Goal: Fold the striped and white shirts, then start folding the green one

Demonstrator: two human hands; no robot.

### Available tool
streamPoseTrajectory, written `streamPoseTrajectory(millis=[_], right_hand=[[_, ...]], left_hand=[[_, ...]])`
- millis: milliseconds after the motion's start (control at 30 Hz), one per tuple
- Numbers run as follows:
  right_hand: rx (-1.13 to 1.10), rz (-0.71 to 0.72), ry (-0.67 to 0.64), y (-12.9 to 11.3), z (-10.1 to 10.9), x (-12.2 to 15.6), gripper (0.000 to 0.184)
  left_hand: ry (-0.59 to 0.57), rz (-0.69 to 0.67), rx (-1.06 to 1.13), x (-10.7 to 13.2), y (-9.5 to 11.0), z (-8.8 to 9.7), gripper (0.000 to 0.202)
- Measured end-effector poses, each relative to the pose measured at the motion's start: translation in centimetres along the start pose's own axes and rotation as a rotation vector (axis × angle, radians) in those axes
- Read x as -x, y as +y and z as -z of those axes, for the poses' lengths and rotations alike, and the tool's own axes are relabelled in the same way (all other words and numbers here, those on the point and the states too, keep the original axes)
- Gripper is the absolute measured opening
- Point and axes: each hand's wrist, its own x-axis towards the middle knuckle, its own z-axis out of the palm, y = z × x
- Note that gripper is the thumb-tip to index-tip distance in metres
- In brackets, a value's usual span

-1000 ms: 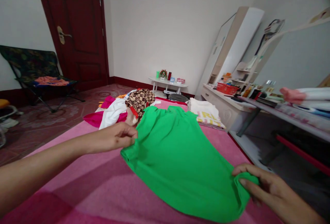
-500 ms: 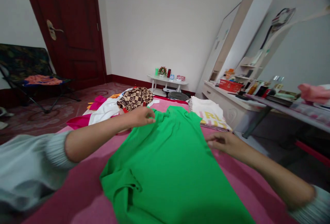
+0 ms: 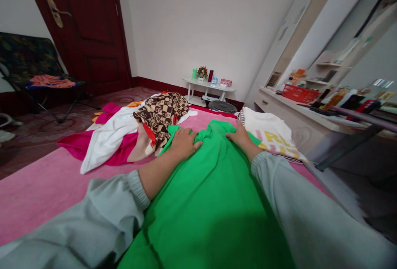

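A green shirt [image 3: 204, 194] lies spread on the pink bed cover, its collar end away from me and wrinkles running down from it. Resting on its left shoulder is my left hand [image 3: 185, 143], open, the thumb apart from the fingers and pressing on the cloth. At the opposite shoulder my right hand [image 3: 242, 137] touches the fabric, also open, with thumb and fingers apart. My forearms in grey-green sleeves cover parts of the shirt's two sides.
Left of the shirt is a loose pile with a brown checkered garment [image 3: 164, 112] and a white garment [image 3: 108, 136]. Folded clothes [image 3: 269, 132] are stacked at right. Beyond stand a small white table [image 3: 214, 86], a dresser [image 3: 279, 103] and a folding chair [image 3: 40, 70].
My left hand has come down onto the shirt's left shoulder. My right hand has moved forward from the shirt's side to its right shoulder. The view has shifted slightly.
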Motion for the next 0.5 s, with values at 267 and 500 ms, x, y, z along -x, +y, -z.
streamPoseTrajectory(millis=[267, 500], right_hand=[[-0.195, -0.1, -0.008, -0.1, -0.7, 3.3, 0.024], [-0.494, 0.107, 0.256, -2.3, 11.6, 11.0, 0.022]], left_hand=[[0.079, 0.073, 0.105, -0.2, -0.4, 0.7, 0.067], [0.36, -0.223, 0.098, 1.9, -0.6, 6.1, 0.023]])
